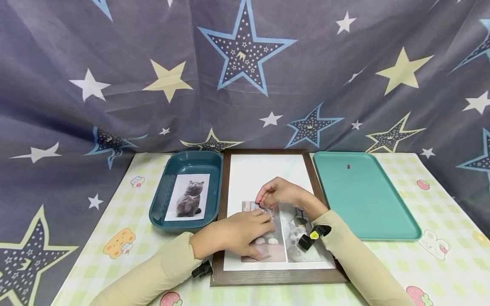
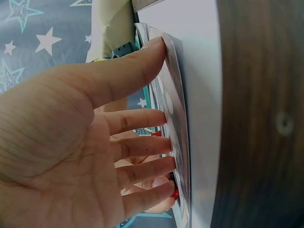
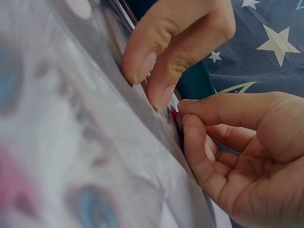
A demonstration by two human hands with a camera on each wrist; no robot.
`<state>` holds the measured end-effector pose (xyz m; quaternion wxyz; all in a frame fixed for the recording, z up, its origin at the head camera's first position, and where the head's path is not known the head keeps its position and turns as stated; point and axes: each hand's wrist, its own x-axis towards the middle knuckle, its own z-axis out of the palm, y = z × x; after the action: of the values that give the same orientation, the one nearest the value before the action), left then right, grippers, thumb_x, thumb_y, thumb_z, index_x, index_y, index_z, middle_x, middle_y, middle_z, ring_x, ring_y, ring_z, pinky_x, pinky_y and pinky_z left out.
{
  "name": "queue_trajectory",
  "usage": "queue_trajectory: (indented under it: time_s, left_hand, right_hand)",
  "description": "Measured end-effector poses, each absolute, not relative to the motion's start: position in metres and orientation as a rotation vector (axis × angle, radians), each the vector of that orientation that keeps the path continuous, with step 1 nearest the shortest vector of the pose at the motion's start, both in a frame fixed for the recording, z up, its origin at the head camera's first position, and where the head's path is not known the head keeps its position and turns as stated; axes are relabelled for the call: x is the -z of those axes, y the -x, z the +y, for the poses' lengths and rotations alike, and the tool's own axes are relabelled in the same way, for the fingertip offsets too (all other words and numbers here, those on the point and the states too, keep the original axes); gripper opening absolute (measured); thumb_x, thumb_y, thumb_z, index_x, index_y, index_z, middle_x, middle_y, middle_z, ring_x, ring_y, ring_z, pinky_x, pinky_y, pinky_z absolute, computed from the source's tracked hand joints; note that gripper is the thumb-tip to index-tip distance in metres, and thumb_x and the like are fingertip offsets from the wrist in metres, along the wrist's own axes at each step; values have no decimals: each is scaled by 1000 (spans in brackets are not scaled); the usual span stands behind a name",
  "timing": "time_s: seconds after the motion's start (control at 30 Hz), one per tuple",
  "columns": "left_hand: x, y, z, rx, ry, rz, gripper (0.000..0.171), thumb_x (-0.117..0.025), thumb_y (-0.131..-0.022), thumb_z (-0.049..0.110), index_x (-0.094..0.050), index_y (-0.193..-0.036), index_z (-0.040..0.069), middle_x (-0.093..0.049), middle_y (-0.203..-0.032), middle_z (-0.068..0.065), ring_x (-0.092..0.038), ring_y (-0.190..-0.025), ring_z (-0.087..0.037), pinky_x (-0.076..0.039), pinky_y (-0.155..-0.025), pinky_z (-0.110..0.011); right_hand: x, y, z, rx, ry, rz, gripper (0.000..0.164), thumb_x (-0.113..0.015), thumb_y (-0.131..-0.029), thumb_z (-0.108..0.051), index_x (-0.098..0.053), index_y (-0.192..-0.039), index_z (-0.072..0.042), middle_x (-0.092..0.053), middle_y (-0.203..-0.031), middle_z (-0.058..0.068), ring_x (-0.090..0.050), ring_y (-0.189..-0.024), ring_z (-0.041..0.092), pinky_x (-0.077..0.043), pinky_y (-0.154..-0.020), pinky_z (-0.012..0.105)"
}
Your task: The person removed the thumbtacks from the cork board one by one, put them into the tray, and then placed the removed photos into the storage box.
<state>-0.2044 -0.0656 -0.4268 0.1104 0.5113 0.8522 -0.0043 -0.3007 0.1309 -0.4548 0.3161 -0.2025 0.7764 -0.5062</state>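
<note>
"As the left hand (image 1: 248, 229) rests on the left photo (image 1: 275, 251) of the framed board (image 1: 268, 174), where is the red pin (image 3: 175, 115)?"

"At that photo's far edge, pinched between thumb and forefinger of the right hand (image 1: 282, 191). The left fingertips lie just beside it, on the near side."

"So which hand is nearer?"

"The right, since it touches the pin. The left has its fingers straight and slightly spread, tips on the print."

"And the photo's long axis?"

"Near to far, along the board's own length. The pin's tilt I can't tell; fingers hide most of it."

"Any brand or label?"

"No writing I can read anywhere."
</note>
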Motion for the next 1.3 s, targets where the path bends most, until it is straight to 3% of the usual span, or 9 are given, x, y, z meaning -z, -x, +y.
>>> queue_trajectory:
  time_s: [0.2,0.57,1.3]
  left_hand:
    - [423,201,-72,91,-1441,2442,80,-71,-92,49,-39,-156,12,-38,-158,-6,-36,-149,-21,-30,-125,-32]
    - [419,202,-74,27,-1260,2325,87,-65,-96,48,-19,-165,21,-8,-173,4,-7,-160,-20,-15,-131,-41]
    - [419,204,-77,-23,-1290,2300,90,-67,-95,48,-18,-165,19,-9,-173,-1,-7,-160,-22,-13,-131,-44]
  right_hand:
    - [455,302,131,1329,534,2041,20,-68,-85,7,-71,-104,12,-72,-77,-3,-62,-68,8,-53,-63,20]
    - [451,300,131,1316,540,2049,20,-70,-85,6,-72,-104,11,-71,-77,-3,-61,-68,8,-53,-63,20]
    - [453,303,132,1337,524,2020,21,-69,-85,7,-71,-105,12,-72,-78,-3,-62,-68,8,-53,-64,20]
